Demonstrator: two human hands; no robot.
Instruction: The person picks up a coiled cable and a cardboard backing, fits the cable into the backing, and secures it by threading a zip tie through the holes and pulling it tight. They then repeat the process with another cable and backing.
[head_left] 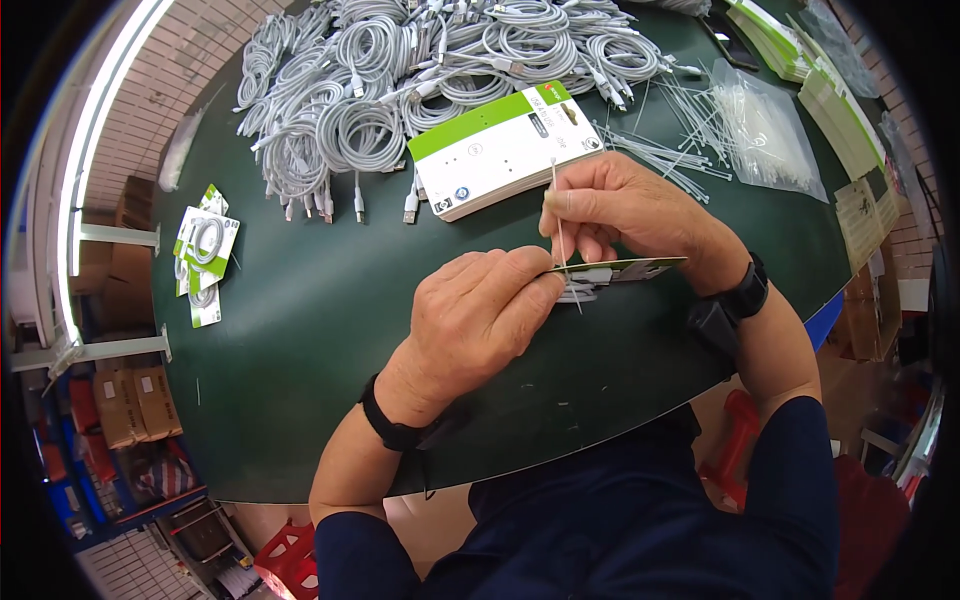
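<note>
My left hand [485,305] grips a green-and-white packaging card [640,267], seen nearly edge-on, together with a coiled grey cable [583,290] lying against its near side. Between the thumb and fingers of my right hand [625,205] is a thin white cable tie [561,225], pinched at its upper part. The tie runs down past the card's top edge, and its lower tip shows below the cable. Whether it passes through a hole in the card is hidden by my left fingers. Just beyond my hands lies a stack of white-and-green cards [510,150].
A large heap of coiled grey cables [370,130] covers the table's far side. Loose cable ties [665,160] lie beside a clear bag of ties [765,130]. Carded cables [207,250] sit at the left; more cards [840,110] and a phone [728,40] are at the far right.
</note>
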